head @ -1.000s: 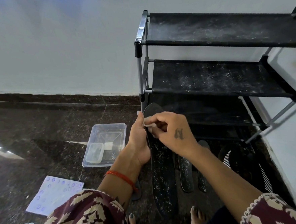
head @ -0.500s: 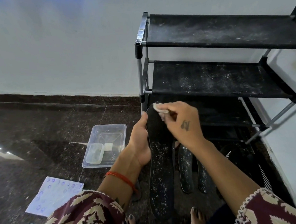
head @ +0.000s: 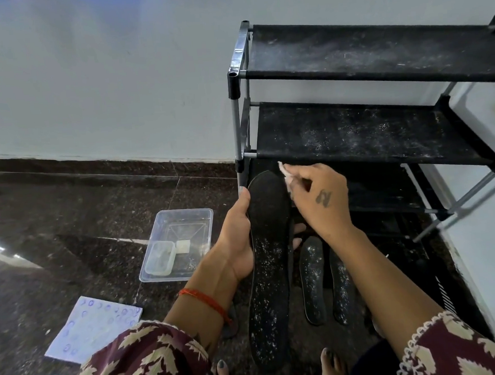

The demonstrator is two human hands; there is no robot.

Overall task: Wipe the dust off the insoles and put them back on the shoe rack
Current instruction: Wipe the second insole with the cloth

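**Insole half wiped, two more waiting**

The insole stands upright on its heel end on the floor, just in front of the shoe rack. The left hand wraps its grip around the insole's left edge, thumb along the rim and fingers behind. The right hand pinches a small white cloth in its curled fingers, at the top right edge of the insole's toe.

The upper part of the insole looks dark and clean, while the lower half near the person's feet is thickly speckled with white dust, so this one seems about half done. Two further insoles lie flat on the floor just to the right, both dusty and apparently untouched. The rack's shelves carry no insoles and are dusty themselves. Judging by this, most of the task remains: finishing this insole, wiping the other two, and setting them on the rack.

A clear plastic tub sits on the floor to the left, with a patterned sheet nearer.
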